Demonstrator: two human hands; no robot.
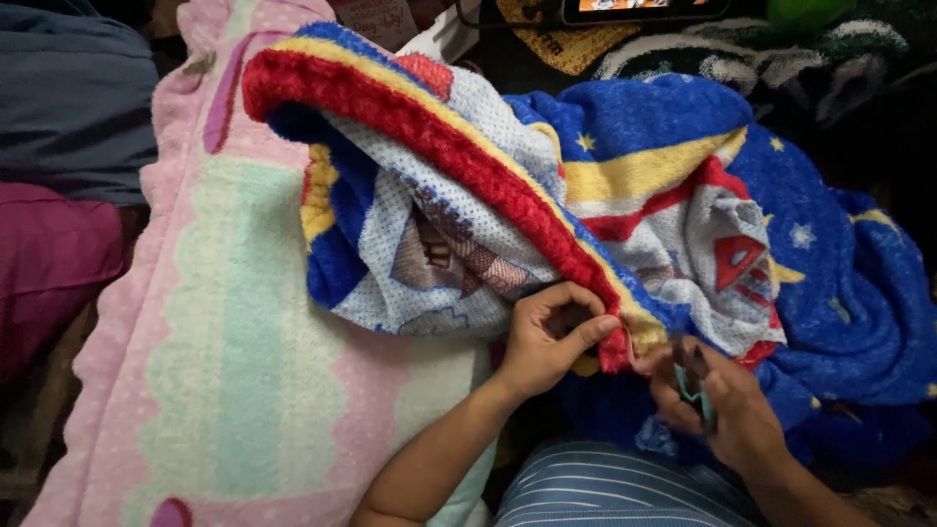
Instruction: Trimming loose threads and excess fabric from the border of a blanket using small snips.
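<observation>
A fleece blanket (625, 195) in blue, red, yellow and white, with stars and a house pattern, lies bunched across my lap. My left hand (547, 337) pinches its red and yellow edge between thumb and fingers. My right hand (717, 405) sits just to the right of that edge and is closed on a small teal-handled tool (695, 385), probably a thread snipper, whose tip points toward the hem.
A pink and mint-green blanket (224, 342) spreads out on the left. Dark blue and maroon fabrics (59, 195) lie at the far left. A device with a lit screen (634, 8) and knitted pieces lie at the top. My striped trouser leg (595, 488) shows below.
</observation>
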